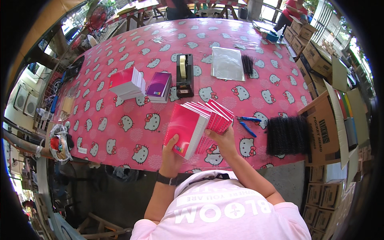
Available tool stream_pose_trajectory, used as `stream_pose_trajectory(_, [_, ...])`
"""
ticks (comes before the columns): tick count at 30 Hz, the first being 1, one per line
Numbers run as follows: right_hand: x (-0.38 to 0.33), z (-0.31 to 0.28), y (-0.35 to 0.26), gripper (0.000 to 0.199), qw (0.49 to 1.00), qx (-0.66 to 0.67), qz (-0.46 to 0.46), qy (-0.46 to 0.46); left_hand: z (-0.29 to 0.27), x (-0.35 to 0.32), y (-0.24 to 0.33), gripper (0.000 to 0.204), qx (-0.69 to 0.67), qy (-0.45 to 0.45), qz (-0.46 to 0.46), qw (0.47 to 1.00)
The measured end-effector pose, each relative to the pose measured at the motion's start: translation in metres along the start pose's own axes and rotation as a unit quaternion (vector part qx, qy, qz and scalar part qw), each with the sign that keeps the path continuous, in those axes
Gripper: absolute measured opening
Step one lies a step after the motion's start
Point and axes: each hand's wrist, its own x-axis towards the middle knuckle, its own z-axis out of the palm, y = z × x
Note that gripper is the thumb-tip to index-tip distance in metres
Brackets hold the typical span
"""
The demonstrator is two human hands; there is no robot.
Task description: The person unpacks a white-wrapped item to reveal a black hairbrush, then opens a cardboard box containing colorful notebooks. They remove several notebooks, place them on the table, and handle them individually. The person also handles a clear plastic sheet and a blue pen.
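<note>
Altogether two hands, fanned pink notebooks.

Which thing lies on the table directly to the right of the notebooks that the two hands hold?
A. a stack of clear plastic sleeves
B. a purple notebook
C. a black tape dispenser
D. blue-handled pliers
D: the blue-handled pliers lie on the table just right of the pink notebooks fanned between the left hand and the right hand.

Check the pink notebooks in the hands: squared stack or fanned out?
Fanned out: the pink notebooks splay between left hand and right hand, edges staggered.
</note>
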Motion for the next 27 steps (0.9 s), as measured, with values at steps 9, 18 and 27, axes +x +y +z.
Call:
stream_pose_trajectory(9, [0.012, -0.013, 0.019, 0.056, 0.999, 0.018, 0.026, -0.022, -0.02, 0.012, -0.008, 0.035, -0.027, 0.041, -0.045, 0.998])
stream_pose_trajectory(18, [0.023, -0.034, 0.026, 0.056, 0.997, -0.009, 0.059, -0.039, -0.04, 0.024, -0.007, 0.034, 0.002, 0.048, -0.077, 0.996])
stream_pose_trajectory(27, [0.02, -0.045, 0.033, 0.059, 0.994, -0.002, 0.088, -0.066, -0.042, 0.022, -0.017, 0.037, -0.04, 0.0, -0.113, 0.993])
